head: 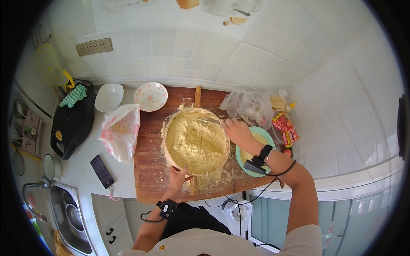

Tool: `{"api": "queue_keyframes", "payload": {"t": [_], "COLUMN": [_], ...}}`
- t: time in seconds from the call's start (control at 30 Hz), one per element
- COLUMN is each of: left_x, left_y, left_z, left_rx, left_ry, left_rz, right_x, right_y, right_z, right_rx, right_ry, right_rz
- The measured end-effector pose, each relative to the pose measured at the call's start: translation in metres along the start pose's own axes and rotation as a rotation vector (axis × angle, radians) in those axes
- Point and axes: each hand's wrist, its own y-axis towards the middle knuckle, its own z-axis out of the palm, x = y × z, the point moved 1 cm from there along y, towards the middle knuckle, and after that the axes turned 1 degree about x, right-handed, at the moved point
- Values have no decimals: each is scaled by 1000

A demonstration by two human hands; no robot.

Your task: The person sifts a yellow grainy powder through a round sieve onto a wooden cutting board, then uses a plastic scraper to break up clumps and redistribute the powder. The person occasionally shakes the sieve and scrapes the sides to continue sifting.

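Observation:
A round, wooden-rimmed container (165,148), probably a sieve, holds clumpy pale-yellow flour (192,144). It sits over a wooden bar (198,96) on a brown wooden board (150,179), and the bar shows at its far and near sides. My left hand (178,179) grips the near-left rim, thumb on top. In my right hand (236,130) is a metal utensil (208,120), its flat end over the flour near the far-right rim; the fingers cover its handle. Under my right wrist stands a mint-green bowl (238,153) with yellow flour or meal in it.
A patterned plate (151,96), white bowl (109,97), plastic bag (120,131) and phone (102,171) lie to the left. Beyond are a black electric appliance (73,123) and a sink (69,220). Clear bags (248,105) and a red packet (285,128) crowd the right. Cables (259,196) hang from my right wrist.

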Motion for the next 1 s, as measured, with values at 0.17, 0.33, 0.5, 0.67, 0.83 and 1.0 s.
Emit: {"api": "queue_keyframes", "payload": {"t": [0.17,0.33,0.5,0.67,0.83,1.0], "left_x": [-8,-18,-20,-14,-13,-20], "left_y": [-10,-15,-14,-10,-1,-2], "left_z": [7,8,9,5,-6,-10], "left_rx": [21,-19,-17,16,122,211], "left_ry": [-81,-143,-162,-138,-20,47], "left_rz": [45,-4,0,3,-36,-34], "right_x": [-9,-4,17,16,37,61], "right_y": [4,-23,-51,-86,-90,-47], "right_z": [31,13,-2,4,40,65], "right_rx": [248,414,577,428,548,340], "right_ry": [66,294,622,926,1589,1341], "right_rz": [8,114,378,574,1064,786]}}
